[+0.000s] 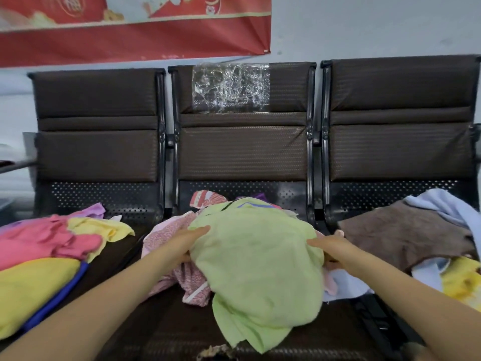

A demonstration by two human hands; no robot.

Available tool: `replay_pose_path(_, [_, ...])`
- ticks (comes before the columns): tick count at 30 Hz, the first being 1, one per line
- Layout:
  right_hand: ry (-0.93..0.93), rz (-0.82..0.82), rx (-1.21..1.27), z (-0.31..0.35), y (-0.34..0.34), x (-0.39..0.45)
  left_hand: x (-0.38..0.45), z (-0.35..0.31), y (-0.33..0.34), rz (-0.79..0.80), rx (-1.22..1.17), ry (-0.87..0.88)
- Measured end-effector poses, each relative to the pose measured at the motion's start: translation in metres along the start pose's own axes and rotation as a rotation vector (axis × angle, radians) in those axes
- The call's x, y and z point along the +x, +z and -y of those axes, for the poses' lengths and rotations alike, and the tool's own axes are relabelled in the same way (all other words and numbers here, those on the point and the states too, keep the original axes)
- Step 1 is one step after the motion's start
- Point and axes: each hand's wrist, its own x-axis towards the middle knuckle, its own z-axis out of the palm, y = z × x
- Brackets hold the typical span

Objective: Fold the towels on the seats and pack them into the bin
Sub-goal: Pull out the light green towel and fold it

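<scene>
While both arms were stretched out over the middle seat, the left hand (191, 239) and right hand (329, 246) each sat on one side of the crumpled light-green terry towel (257, 261), thumbs on top, but the cloth hid the fingers, so I honestly couldn't tell if they were gripping or just resting. The towel lay heaped between the hands, one loose tail drooping toward the seat's front edge. Looked soft, light and floppy, so I'd say go for two corners instead of the bunched middle, or it'll just sag. Under it, by the left hand, was a pink patterned cotton cloth (166, 246). Further left, a pile of pink and yellow towels (52, 243); beyond the right hand, a brown plush towel (400, 233). Not much bare seat anywhere, really only the dark strip nearest me. Behind everything stood the brown padded seat backs (242, 152). No bin in view.
</scene>
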Motion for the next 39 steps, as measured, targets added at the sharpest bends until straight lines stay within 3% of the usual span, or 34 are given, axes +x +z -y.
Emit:
replay_pose_path(2, [0.049,0.013,-0.139,-0.005,-0.007,-0.013,-0.005,0.004,-0.008,-0.009,0.051,-0.079])
replay_pose_path(5, [0.208,0.222,-0.115,-0.023,-0.014,-0.026,-0.018,0.019,-0.017,0.169,0.127,-0.158])
replay_pose_path(7, [0.188,0.367,-0.236,-0.026,-0.011,-0.043,-0.028,0.029,-0.018,0.293,0.160,-0.171])
replay_pose_path(9, [0.123,0.380,-0.293,-0.027,-0.003,-0.049,-0.032,0.039,-0.013,0.384,0.231,-0.125])
replay_pose_path(13, [0.063,0.389,-0.131,-0.024,0.032,-0.061,-0.035,0.047,0.003,0.456,0.608,0.229])
replay_pose_path(16, [-0.018,0.377,0.055,-0.019,0.051,-0.066,-0.032,0.049,0.005,0.365,0.732,0.577])
replay_pose_path(18, [-0.043,0.280,0.233,-0.009,0.054,-0.064,-0.035,0.042,0.011,0.255,0.651,0.672])
replay_pose_path(20, [-0.058,0.193,0.464,0.005,0.053,-0.062,-0.045,0.024,0.017,0.109,0.422,0.606])
replay_pose_path(23, [-0.092,0.293,0.627,0.027,0.038,-0.064,-0.057,-0.006,0.015,0.029,-0.056,0.507])
replay_pose_path(27, [-0.243,0.374,0.422,0.041,0.015,-0.070,-0.061,-0.039,-0.003,-0.124,-0.376,0.412])
replay_pose_path(31, [-0.230,0.522,0.366,0.043,-0.004,-0.072,-0.056,-0.056,-0.023,-0.135,-0.407,0.315])
replay_pose_path(33, [-0.215,0.382,0.372,0.037,-0.005,-0.059,-0.045,-0.047,-0.029,-0.267,-0.348,0.268])
replay_pose_path(35, [-0.170,0.138,0.265,0.024,-0.002,-0.040,-0.038,-0.033,-0.029,-0.330,-0.205,0.226])
replay_pose_path(37, [-0.156,-0.115,-0.199,0.011,0.001,-0.028,-0.036,-0.021,-0.026,-0.299,0.112,0.189])
replay_pose_path(39, [-0.230,-0.201,-0.735,0.005,0.006,-0.022,-0.038,-0.015,-0.025,-0.314,0.559,0.180])
